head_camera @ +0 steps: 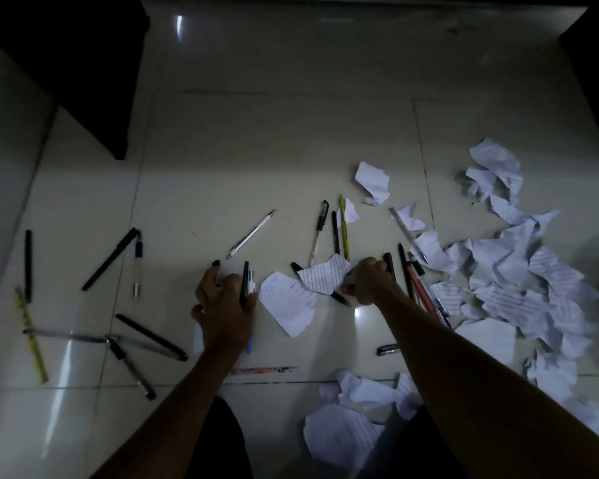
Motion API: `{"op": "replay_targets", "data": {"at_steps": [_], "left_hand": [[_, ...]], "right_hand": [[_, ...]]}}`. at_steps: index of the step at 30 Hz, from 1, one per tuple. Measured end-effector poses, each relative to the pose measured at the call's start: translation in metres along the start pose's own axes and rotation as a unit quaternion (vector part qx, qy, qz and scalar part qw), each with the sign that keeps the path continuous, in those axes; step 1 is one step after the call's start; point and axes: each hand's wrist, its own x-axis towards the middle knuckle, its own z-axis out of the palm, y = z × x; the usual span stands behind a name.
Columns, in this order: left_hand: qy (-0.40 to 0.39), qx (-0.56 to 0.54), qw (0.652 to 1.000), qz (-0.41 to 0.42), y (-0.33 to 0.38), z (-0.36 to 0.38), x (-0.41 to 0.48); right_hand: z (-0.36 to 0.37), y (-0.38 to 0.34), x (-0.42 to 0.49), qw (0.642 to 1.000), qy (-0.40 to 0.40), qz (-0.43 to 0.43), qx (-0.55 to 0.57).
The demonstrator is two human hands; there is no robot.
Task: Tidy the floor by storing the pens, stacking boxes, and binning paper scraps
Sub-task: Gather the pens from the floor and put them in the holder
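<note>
Head view: left hand (227, 299) grips black and white pens (246, 281); right hand (367, 281) curled round a black pen (389, 262). Loose pens (249, 233) and torn paper scraps (519, 271) strewn on tiled floor (291, 150). Handwriting on scraps too small to read.

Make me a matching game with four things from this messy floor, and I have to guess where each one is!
Things:
1. white pen
2. big heap of paper scraps
3. left hand
4. colourful pencil

Places or states:
a. on the right side of the floor
b. lying crosswise between the two forearms
c. alone on the tile, just beyond the left hand
d. gripping a bunch of pens

Pairs: 1-c, 2-a, 3-d, 4-b
</note>
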Motion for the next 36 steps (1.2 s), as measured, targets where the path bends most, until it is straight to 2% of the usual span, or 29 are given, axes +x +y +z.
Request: {"op": "replay_targets", "data": {"at_steps": [4, 10, 13, 16, 19, 23, 27, 29, 32, 36], "left_hand": [[0.03, 0.019, 0.999, 0.03, 0.021, 0.001, -0.013], [-0.045, -0.039, 0.991, 0.119, 0.073, 0.006, -0.004], [-0.064, -0.061, 0.989, 0.116, 0.107, 0.01, 0.012], [-0.07, -0.07, 0.989, 0.108, 0.136, 0.017, 0.031], [-0.082, -0.047, 0.991, 0.095, 0.157, 0.027, 0.047], [-0.091, -0.03, 0.993, 0.069, 0.176, 0.043, 0.057], [-0.069, -0.029, 0.995, 0.071, 0.182, 0.054, 0.059], [-0.06, -0.023, 0.995, 0.077, 0.184, 0.057, 0.062], [-0.063, -0.016, 0.995, 0.079, 0.185, 0.06, 0.065], [-0.075, -0.047, 0.992, 0.092, 0.187, 0.065, 0.067]], "right_hand": [[0.01, 0.007, -0.014, 0.996, 0.073, -0.05, 0.011], [0.006, 0.029, -0.029, 0.975, 0.162, -0.114, 0.102], [-0.005, 0.055, -0.027, 0.961, 0.22, -0.075, 0.149], [-0.01, 0.089, -0.025, 0.957, 0.257, -0.009, 0.135], [-0.01, 0.116, -0.023, 0.958, 0.253, 0.028, 0.129], [-0.007, 0.132, -0.017, 0.964, 0.227, 0.021, 0.137], [-0.021, 0.124, -0.001, 0.957, 0.264, -0.009, 0.118], [-0.033, 0.116, 0.014, 0.951, 0.273, -0.036, 0.143], [-0.05, 0.103, 0.035, 0.946, 0.26, -0.086, 0.175], [-0.062, 0.092, 0.057, 0.956, 0.228, -0.108, 0.151]]}}
